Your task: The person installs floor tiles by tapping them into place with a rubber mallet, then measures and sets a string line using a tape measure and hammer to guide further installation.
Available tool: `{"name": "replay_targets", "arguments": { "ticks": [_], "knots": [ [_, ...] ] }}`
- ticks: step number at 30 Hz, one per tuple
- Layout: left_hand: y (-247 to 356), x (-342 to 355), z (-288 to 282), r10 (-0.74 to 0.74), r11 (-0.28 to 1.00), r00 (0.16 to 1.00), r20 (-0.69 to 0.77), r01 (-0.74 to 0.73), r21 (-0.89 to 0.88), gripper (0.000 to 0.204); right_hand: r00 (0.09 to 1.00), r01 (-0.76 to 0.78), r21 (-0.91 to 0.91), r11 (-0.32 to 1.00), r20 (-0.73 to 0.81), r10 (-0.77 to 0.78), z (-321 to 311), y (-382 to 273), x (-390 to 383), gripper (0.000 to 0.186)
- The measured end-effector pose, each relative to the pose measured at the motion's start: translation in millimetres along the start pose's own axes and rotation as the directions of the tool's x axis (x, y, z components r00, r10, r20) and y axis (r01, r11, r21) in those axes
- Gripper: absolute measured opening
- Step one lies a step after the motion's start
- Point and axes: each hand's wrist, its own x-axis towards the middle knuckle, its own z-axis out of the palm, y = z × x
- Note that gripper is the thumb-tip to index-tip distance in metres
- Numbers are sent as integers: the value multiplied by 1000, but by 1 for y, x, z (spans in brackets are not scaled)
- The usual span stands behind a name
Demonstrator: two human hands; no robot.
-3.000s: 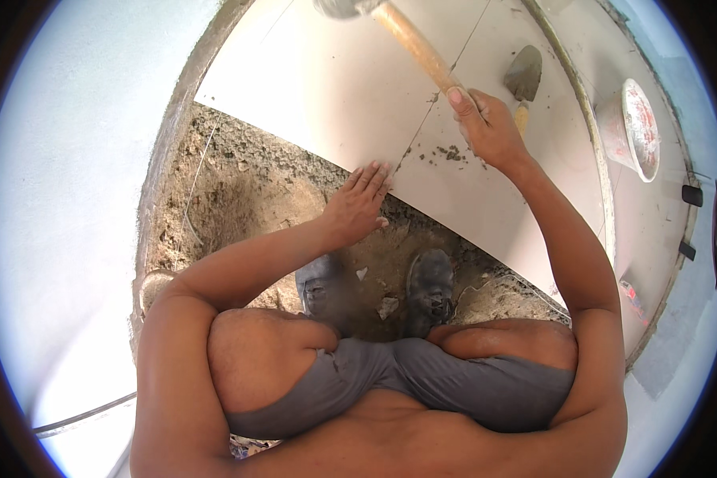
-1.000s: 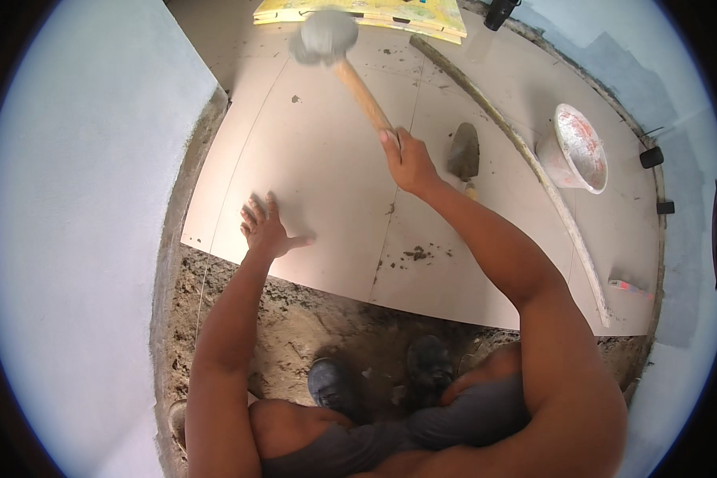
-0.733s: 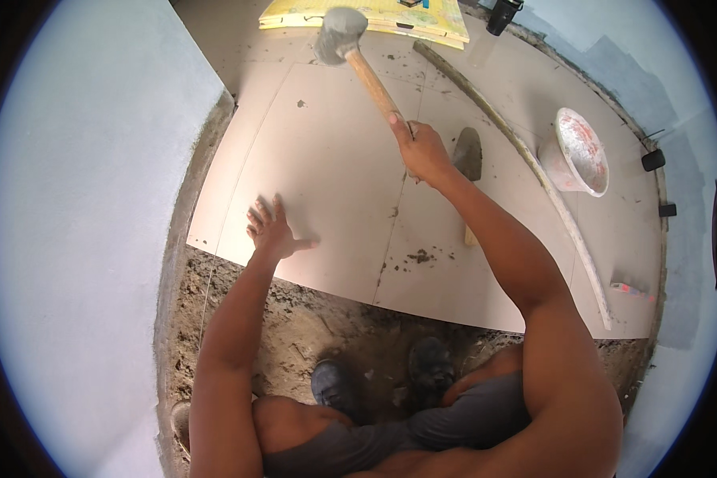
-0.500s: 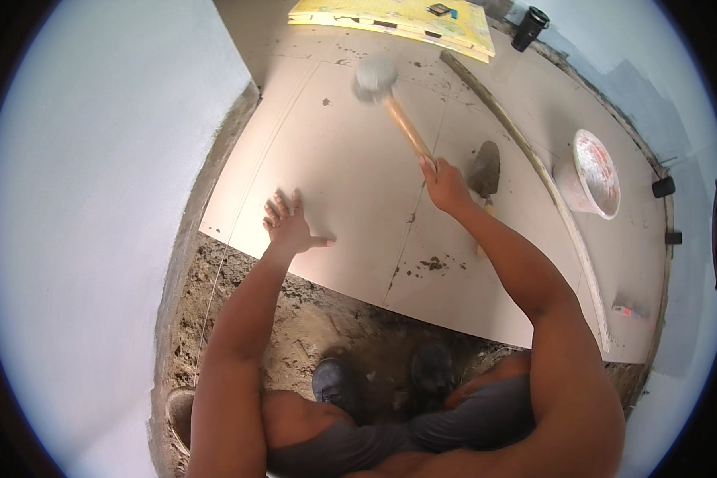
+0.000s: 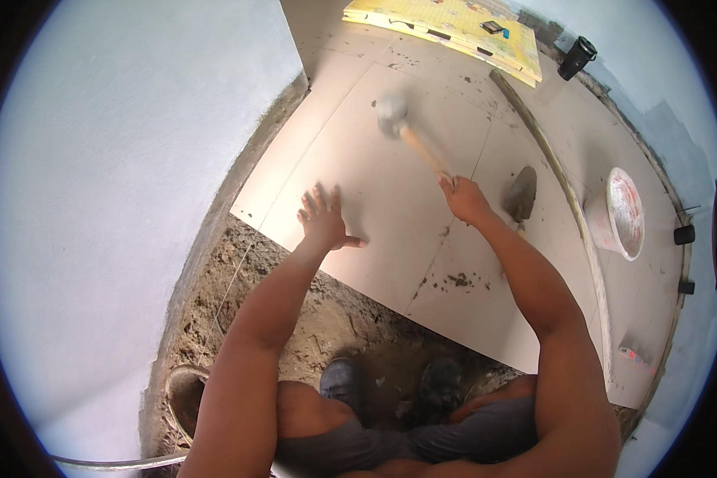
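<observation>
My left hand (image 5: 325, 223) lies with fingers spread on a large beige floor tile (image 5: 382, 267), near the tile's front edge. My right hand (image 5: 466, 201) is wrapped round the wooden handle of a mallet (image 5: 424, 150). The mallet's pale grey, rounded head points away from me over the tiles, smeared by motion; whether it touches them I cannot tell. Just right of my right hand, a pointing trowel (image 5: 523, 193) rests on the tiles, its handle partly covered by my forearm. Bits of dark mortar (image 5: 459, 280) are scattered near the tile joint.
Rough mortar bed (image 5: 319, 311) lies before my feet, with a string over its left part. A long wooden strip (image 5: 562, 171) crosses the tiles at right, beside a white bucket (image 5: 625, 213). Yellow boards (image 5: 454, 32) and a black tumbler (image 5: 577, 57) are farther off. A wall (image 5: 135, 199) stands left.
The view has turned, so the floor sits farther right in it. Against the tiles, the mallet and my right hand have shifted a little left. My left hand stays spread on the tile.
</observation>
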Motion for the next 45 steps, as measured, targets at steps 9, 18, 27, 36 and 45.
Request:
{"name": "replay_targets", "arguments": {
  "ticks": [9, 18, 27, 36, 45],
  "knots": [
    [2, -2, -1, 18, 1000, 1000, -18, -17, 11, 148, 897, 397, 147, 906, -271, -349, 25, -24, 6, 62],
    [-6, -3, 0, -22, 1000, 1000, -6, 22, 0, 151, 979, 205, 204, 957, -50, -199, 19, -81, 2, 58],
    [0, -13, -6, -10, 1000, 1000, -3, 10, -2, 146, 981, 4, -18, 1000, 193, 0, 42, -77, -8, 61],
    [-80, -17, 21, -380, 925, 857, -348, 341, -168, 102, 940, -94, 410, 907, 336, -54, 21, -72, -54, 50],
    [-23, -55, 31, -83, 993, 981, -173, 67, -98, 110, 948, 69, 498, 864, 238, -212, 14, -103, -68, 48]
  ]
}}
